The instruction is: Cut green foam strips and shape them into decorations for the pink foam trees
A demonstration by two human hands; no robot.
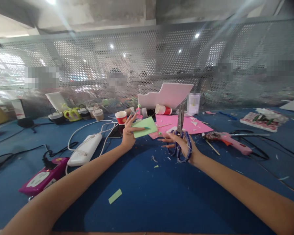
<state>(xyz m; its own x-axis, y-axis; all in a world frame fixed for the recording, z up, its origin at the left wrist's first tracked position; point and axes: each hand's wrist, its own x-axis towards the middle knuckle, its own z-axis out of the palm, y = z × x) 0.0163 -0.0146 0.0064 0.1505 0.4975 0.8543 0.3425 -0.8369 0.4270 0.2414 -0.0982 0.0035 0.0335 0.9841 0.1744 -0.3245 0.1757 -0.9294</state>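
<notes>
Over the middle of the blue desk [142, 209], a pale green sheet of paper [147, 122] sits in the left hand [129, 137], pinched at its left end, with one digit laid across its near face and the other fingers raised. Well to the right of that grip, the right hand [183, 146] carries scissors [179, 130], their blue-wrapped handles lying against the palm and their blades together, pointing up and away; its fingers are loosely spread, and which of them pass through the loops I cannot tell. The two hands are apart.

The paper looks light and thin, firm enough to stay nearly flat from one end, yet likely to crease under a hard pinch; a light hold near a border should suit it. The scissors are probably stiff and the heavier of the two, best held by the loops, away from the blades.

Beyond the hands, a bright pink sheet [198, 128] lies close behind the scissors. A pink glue gun [240, 146] rests to the right, its stained front end worth avoiding. A red paper cup [121, 118] and a phone [115, 132] crowd the left wrist. Nearer the front edge, only a green strip [115, 196] and small scraps interrupt the room between the forearms.
</notes>
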